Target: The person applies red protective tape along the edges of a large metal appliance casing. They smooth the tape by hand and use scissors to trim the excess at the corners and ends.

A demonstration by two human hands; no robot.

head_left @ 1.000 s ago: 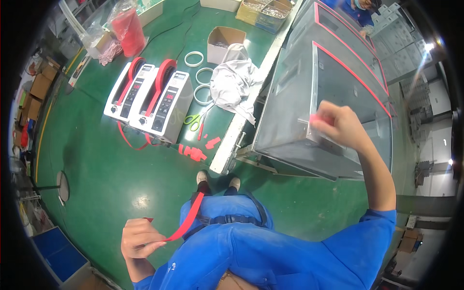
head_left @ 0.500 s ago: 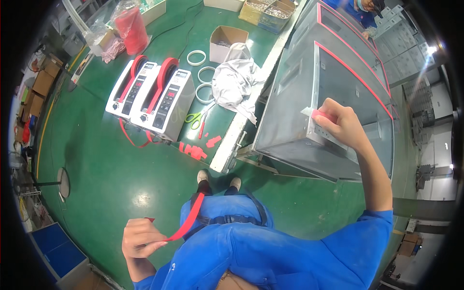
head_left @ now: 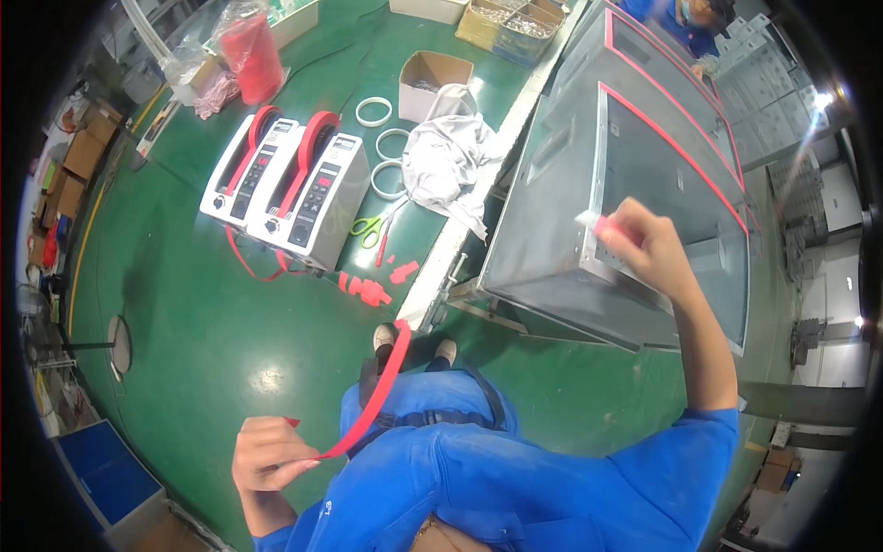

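Note:
My left hand (head_left: 267, 455), low at the left, is closed in a pinch on a strip of red tape (head_left: 384, 391). The strip curves up and to the right in front of my blue clothing, its far end free. My right hand (head_left: 647, 244) is closed around a small red piece with a pale, flat tip (head_left: 587, 219); its exact kind cannot be made out. That hand is over the near corner of a grey metal cabinet (head_left: 543, 235). Red tape (head_left: 667, 143) runs along the far edge of the cabinet's opening, while the left edge shows bare metal.
Two white tape dispensers (head_left: 322, 198) stand on the green table with green-handled scissors (head_left: 368, 230), tape rings (head_left: 374, 111), a white cloth (head_left: 446, 156) and red scraps (head_left: 368, 290). Another person (head_left: 681, 23) is beyond several similar cabinets.
The red strip's free end has swung up and to the right. My right hand has shifted slightly down the cabinet's edge, still holding the red piece. My left hand stays nearly still.

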